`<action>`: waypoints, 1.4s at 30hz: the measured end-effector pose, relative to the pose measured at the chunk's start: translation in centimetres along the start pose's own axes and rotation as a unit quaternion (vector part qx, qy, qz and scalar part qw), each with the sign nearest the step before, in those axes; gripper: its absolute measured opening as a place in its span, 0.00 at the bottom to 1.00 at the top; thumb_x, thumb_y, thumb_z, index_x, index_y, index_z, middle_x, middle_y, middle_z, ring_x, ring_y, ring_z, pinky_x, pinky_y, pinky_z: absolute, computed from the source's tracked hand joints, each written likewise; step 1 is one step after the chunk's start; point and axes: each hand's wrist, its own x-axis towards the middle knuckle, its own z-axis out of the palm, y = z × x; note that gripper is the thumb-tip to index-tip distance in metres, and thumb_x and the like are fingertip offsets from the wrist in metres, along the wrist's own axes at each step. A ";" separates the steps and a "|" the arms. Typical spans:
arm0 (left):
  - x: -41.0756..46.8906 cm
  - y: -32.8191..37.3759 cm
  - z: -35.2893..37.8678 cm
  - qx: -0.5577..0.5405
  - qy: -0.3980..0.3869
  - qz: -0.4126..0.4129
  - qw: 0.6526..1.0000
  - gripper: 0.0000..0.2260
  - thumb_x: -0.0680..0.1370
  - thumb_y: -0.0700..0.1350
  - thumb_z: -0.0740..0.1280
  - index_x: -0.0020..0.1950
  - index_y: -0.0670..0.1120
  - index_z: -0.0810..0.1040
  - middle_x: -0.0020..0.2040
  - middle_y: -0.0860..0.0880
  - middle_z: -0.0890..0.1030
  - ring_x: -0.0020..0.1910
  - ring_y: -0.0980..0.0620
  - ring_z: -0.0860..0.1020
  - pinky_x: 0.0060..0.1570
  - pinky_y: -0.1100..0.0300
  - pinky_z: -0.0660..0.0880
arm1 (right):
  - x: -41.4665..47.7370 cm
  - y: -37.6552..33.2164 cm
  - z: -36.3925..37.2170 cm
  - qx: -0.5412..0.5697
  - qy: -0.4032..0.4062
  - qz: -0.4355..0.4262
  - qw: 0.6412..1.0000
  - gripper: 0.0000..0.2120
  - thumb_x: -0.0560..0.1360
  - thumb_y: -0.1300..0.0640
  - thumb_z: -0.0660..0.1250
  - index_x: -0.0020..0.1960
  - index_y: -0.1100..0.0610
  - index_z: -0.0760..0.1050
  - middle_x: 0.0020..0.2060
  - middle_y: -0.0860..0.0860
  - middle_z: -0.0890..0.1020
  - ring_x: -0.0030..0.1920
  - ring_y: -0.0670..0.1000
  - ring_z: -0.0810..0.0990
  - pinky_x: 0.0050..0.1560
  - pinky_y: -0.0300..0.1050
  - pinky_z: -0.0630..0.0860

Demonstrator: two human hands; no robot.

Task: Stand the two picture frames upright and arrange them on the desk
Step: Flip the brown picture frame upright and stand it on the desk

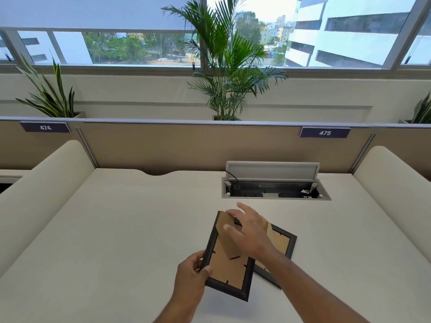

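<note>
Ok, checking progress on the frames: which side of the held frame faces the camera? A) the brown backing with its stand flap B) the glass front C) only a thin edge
A: the held frame shows its brown backing board, and the right hand is on the stand flap.

Left hand (192, 275) near the desk's (105, 241) front edge, thumb and fingers clamped on a lifted frame (227, 259) corner; right hand (250, 229), forearm extended, fingers spread over its upper back.

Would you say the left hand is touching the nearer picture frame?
Touching: the head view shows the left hand gripping the nearer frame's lower-left edge.
</note>
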 end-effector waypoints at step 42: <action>3.1 7.6 -5.7 0.266 0.037 0.321 0.908 0.21 0.77 0.28 0.72 0.60 0.51 0.87 0.61 0.59 0.85 0.65 0.68 0.79 0.64 0.79 0.69 | -1.0 -0.2 -6.0 0.566 -0.152 0.309 0.749 0.13 0.82 0.57 0.67 0.61 0.65 0.77 0.49 0.66 0.85 0.45 0.57 0.84 0.34 0.46 0.83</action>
